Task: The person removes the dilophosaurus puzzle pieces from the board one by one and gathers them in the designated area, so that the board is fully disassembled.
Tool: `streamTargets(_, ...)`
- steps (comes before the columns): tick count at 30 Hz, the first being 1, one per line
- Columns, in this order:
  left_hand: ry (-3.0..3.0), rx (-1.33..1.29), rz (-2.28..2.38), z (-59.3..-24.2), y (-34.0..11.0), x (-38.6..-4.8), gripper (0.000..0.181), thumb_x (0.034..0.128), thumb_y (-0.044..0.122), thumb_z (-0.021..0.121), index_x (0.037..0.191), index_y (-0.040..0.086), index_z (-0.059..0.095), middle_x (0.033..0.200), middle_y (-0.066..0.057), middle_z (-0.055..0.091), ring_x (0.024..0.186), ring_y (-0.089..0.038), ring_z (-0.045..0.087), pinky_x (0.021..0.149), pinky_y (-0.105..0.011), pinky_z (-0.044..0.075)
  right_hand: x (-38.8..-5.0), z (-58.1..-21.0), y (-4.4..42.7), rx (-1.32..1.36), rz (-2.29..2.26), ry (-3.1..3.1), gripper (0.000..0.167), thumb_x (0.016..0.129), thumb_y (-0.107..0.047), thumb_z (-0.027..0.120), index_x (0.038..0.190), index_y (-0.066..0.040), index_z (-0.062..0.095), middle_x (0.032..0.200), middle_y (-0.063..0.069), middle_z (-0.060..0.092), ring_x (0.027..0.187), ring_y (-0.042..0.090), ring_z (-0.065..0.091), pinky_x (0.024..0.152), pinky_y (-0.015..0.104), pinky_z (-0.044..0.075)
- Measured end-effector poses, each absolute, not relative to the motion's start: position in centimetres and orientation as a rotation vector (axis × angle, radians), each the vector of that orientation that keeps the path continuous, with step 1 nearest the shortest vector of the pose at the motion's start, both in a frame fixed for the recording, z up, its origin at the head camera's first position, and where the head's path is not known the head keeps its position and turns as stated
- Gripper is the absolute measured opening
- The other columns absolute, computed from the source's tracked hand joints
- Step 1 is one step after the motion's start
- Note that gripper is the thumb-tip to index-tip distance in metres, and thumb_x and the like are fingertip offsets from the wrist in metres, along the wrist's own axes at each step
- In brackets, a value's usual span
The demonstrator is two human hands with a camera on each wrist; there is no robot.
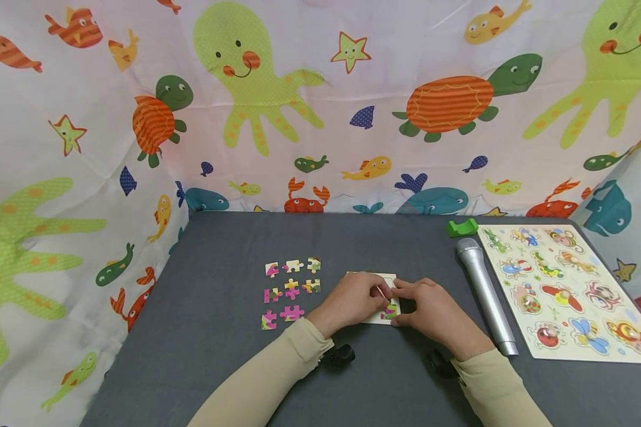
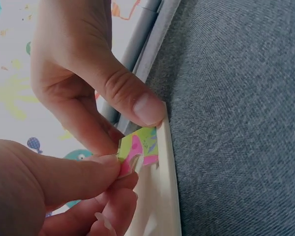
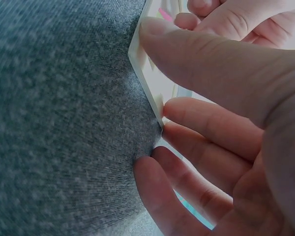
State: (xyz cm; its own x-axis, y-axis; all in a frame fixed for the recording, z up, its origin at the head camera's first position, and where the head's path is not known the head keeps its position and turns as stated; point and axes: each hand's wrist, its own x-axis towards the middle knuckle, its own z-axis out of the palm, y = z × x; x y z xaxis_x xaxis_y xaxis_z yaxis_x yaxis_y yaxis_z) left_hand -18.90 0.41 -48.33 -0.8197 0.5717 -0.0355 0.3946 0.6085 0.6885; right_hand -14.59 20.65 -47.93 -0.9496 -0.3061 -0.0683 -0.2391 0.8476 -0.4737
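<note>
My left hand (image 1: 352, 299) pinches a pink and yellow-green jigsaw piece (image 2: 128, 164) between thumb and fingers, over a small pale puzzle tray (image 1: 375, 276). Just beside that piece, another pink and green piece (image 2: 148, 142) lies in the tray's corner; whether the two touch I cannot tell. At the tray's right side my right hand (image 1: 432, 308) grips the edge, its thumb over the near rim and fingertips against the side, as the right wrist view shows. The hands cover much of the tray's inside.
Several loose jigsaw pieces (image 1: 292, 312) lie in rows left of the tray. To the right are a silver microphone (image 1: 483, 290), a green holder-like block (image 1: 462, 228) and a board with insect pictures (image 1: 523, 326). A sea-animal curtain (image 1: 320, 107) hangs behind the dark table (image 1: 213, 356).
</note>
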Motion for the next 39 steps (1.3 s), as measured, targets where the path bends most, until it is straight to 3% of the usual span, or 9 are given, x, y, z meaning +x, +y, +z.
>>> streamTargets(10, 2.546, 0.671, 1.130, -47.8, -2.0, -19.3, 0.008, 0.1029, 0.018, 0.073, 0.104, 0.021, 0.081, 0.083, 0.009, 0.072, 0.073, -0.005, 0.060, 0.065, -0.024, 0.047, -14.7, -47.9, 20.2, -0.434, -0.703, 2.874, 0.063, 0.081, -0.029, 0.096, 0.136, -0.007, 0.075, 0.153, 0.012, 0.065, 0.128, 0.038, 0.062, 0.106, 0.054, 0.054)
streamTargets(25, 2.596, 0.565, 1.100, -48.2, -10.6, -18.4, 0.006, 0.1000, 0.018, 0.078, 0.104, 0.022, 0.081, 0.086, 0.011, 0.072, 0.079, -0.010, 0.064, 0.075, -0.029, 0.053, -14.1, -47.8, 20.5, -0.384, -0.677, 2.904, 0.064, 0.080, -0.028, 0.096, 0.137, -0.008, 0.075, 0.155, 0.010, 0.063, 0.127, 0.035, 0.064, 0.102, 0.053, 0.055)
streamTargets(34, 2.581, 0.530, 1.130, -48.5, -12.8, -17.9, 0.006, 0.0998, 0.012, 0.077, 0.104, 0.016, 0.080, 0.088, 0.000, 0.076, 0.068, -0.011, 0.064, 0.066, -0.028, 0.054, -14.2, -48.1, 20.7, -0.385, -0.678, 2.912, 0.064, 0.081, -0.028, 0.095, 0.137, -0.007, 0.074, 0.156, 0.008, 0.063, 0.126, 0.035, 0.064, 0.101, 0.053, 0.055)
streamTargets(39, 2.599, 0.498, 1.108, -48.7, -13.3, -17.8, 0.005, 0.1003, 0.015, 0.078, 0.103, 0.018, 0.079, 0.088, 0.004, 0.076, 0.069, -0.010, 0.064, 0.065, -0.028, 0.054, -14.3, -48.0, 20.5, -0.386, -0.680, 2.899, 0.064, 0.081, -0.029, 0.095, 0.138, -0.008, 0.074, 0.157, 0.008, 0.062, 0.127, 0.035, 0.063, 0.101, 0.053, 0.055)
